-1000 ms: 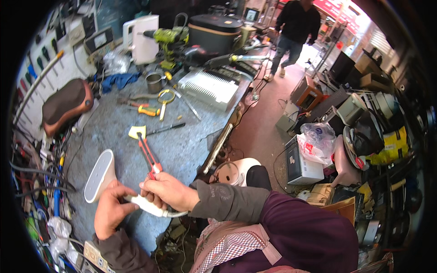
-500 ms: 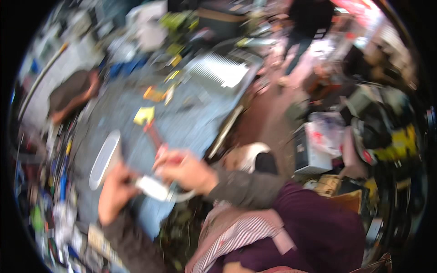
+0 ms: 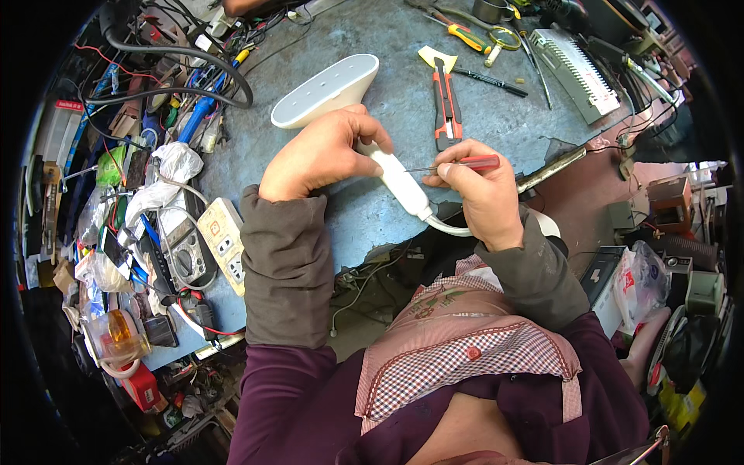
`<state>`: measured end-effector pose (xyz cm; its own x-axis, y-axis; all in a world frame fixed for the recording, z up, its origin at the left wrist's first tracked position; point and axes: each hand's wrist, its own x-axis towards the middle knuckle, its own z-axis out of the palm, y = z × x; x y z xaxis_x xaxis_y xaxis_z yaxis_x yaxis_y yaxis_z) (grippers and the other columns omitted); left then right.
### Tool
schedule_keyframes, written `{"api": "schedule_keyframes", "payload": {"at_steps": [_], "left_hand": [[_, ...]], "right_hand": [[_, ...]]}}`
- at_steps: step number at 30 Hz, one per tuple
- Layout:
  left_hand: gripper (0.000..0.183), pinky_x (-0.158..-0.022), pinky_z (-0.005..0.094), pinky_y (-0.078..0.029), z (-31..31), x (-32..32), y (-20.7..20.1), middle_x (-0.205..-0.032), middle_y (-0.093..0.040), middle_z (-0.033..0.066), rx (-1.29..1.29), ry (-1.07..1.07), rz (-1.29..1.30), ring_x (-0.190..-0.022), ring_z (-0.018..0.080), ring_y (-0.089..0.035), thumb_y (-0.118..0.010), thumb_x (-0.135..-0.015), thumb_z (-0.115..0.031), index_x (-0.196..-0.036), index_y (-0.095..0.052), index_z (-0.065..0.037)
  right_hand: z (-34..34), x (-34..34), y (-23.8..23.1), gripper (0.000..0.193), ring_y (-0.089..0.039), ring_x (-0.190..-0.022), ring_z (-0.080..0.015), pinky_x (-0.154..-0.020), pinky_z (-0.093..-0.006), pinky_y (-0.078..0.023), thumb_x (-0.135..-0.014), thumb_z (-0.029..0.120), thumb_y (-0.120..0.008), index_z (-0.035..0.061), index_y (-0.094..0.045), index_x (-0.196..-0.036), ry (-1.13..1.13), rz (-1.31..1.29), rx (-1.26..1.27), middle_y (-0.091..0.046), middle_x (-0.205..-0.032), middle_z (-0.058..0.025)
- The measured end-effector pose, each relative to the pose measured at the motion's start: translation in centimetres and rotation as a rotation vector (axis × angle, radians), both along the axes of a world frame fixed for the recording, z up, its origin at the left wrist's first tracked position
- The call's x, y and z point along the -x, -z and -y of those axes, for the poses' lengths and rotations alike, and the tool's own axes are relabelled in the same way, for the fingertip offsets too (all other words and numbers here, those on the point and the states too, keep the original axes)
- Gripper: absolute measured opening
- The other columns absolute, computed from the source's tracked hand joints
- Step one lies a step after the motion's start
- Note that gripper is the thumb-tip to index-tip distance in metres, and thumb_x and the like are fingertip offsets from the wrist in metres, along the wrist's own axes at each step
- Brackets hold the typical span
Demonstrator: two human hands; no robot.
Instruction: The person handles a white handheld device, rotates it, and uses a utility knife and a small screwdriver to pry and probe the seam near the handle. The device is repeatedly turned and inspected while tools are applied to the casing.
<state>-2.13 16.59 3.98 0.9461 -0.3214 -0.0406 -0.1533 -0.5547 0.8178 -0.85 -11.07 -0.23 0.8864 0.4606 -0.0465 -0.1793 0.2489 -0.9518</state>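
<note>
My left hand is closed around a white handled appliance that looks like a handheld garment steamer. Its oval head, with a grey face and small dots, lies beyond my knuckles over the bench. Where head and handle join is hidden by my fingers. From the handle's near end a white cord runs under my right hand. That hand pinches a screwdriver by its red handle. The thin shank points left and its tip meets the side of the white handle.
A red-and-black utility knife lies on the blue-grey bench, near a black pen, a magnifier and a perforated metal box. At left are a multimeter, a power strip and tangled cables.
The earlier frame is blurred. My view has swung, so the bench and tools appear shifted and turned. My hands stay at the white appliance, and the screwdriver's tip now shows against its handle.
</note>
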Motion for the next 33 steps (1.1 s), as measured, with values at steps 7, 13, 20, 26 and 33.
{"api": "schedule_keyframes", "payload": {"at_steps": [7, 13, 20, 26, 33], "left_hand": [[0.033, -0.081, 0.0338, -0.048, 0.1, 0.1, -0.1, -0.093, -0.06, 0.0042, -0.031, -0.011, -0.013, -0.091, 0.0205, -0.06, -0.088, -0.076, -0.006, -0.108, -0.081, -0.005], [0.033, -0.079, 0.0366, -0.048, 0.3, 0.2, -0.3, -0.091, -0.061, 0.0066, -0.069, 0.006, 0.039, -0.088, 0.0246, -0.062, -0.089, -0.074, -0.011, -0.106, -0.082, -0.006], [0.031, -0.079, 0.0363, -0.049, 0.6, 0.1, -0.8, -0.089, -0.061, 0.0061, -0.061, -0.001, 0.032, -0.088, 0.024, -0.062, -0.09, -0.076, -0.012, -0.105, -0.084, -0.006], [0.027, -0.078, 0.0325, -0.047, 0.4, 0.0, -1.0, -0.089, -0.061, 0.0026, 0.032, -0.042, -0.058, -0.087, 0.0175, -0.06, -0.091, -0.081, -0.012, -0.105, -0.084, -0.004], [0.024, -0.076, 0.0308, -0.047, 0.3, -0.1, -0.8, -0.089, -0.06, 0.0012, 0.06, -0.05, -0.082, -0.086, 0.0146, -0.059, -0.091, -0.083, -0.013, -0.105, -0.084, -0.004]], "right_hand": [[0.0, -0.2, 0.2, 0.015, -0.077, -0.095, -0.0204, -0.091, -0.0346, -0.061, -0.096, 0.0, -0.067, -0.0045, -0.073, -0.108, -0.051, 0.07, 0.045, -0.077, -0.103, -0.0126], [-0.2, 0.2, 0.2, 0.015, -0.075, -0.093, -0.0152, -0.088, -0.0302, -0.058, -0.098, 0.006, -0.071, -0.0032, -0.074, -0.109, -0.022, 0.029, -0.035, -0.078, -0.098, -0.0098], [-0.7, 0.0, 0.1, 0.014, -0.075, -0.093, -0.0161, -0.09, -0.0314, -0.058, -0.1, 0.007, -0.071, -0.0027, -0.073, -0.11, -0.016, 0.025, -0.082, -0.077, -0.1, -0.0099], [-1.5, -0.9, -0.4, 0.014, -0.072, -0.084, -0.0159, -0.084, -0.0325, -0.058, -0.103, 0.013, -0.068, -0.0001, -0.069, -0.106, 0.067, -0.176, -0.311, -0.073, -0.095, -0.0085], [-2.7, -1.8, -2.7, 0.016, -0.061, -0.067, -0.0078, -0.059, -0.025, -0.047, -0.101, 0.018, -0.074, 0.0018, -0.071, -0.102, -0.228, -0.203, 0.055, -0.069, -0.085, -0.001]]}}
